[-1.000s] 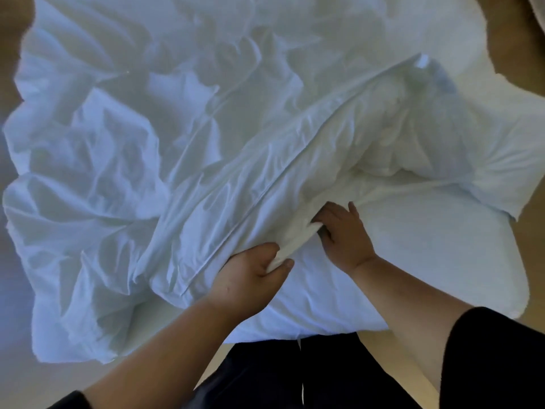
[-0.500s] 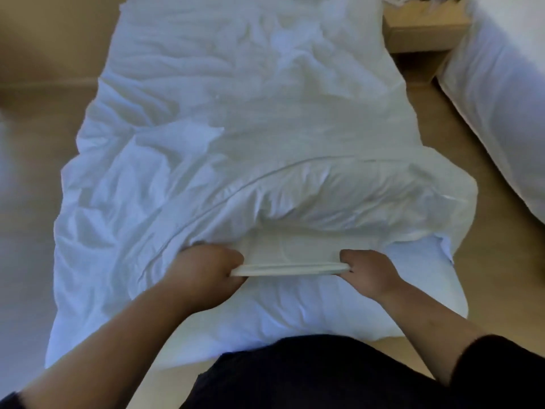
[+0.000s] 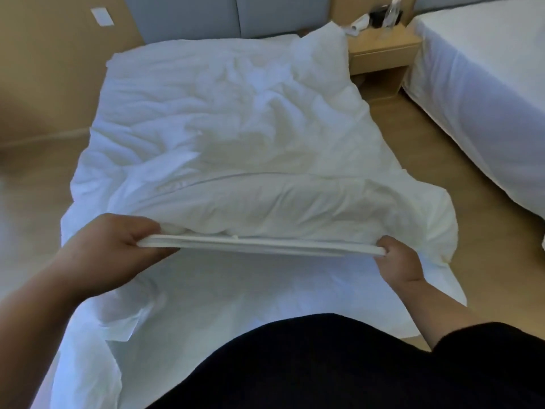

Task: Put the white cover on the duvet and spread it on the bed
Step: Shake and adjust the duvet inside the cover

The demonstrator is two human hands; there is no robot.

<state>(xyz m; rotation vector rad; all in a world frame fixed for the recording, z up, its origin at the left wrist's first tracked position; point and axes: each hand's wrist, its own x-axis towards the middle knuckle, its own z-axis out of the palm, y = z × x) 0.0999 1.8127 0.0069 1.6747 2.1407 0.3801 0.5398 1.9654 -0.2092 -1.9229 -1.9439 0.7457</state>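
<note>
1. Here, the white cover (image 3: 236,137) is spread rumpled over the bed (image 3: 265,290), beyond the fingers.
2. Its taut hem is pinched by left hand (image 3: 115,246) fingers (image 3: 141,228).
3. The other end is gripped by curled right hand (image 3: 398,261) fingers.

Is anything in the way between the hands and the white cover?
No. Both hands already grip it: the left hand and the right hand each hold an end of the white cover's taut folded edge. Nothing visible sits between them.
</note>
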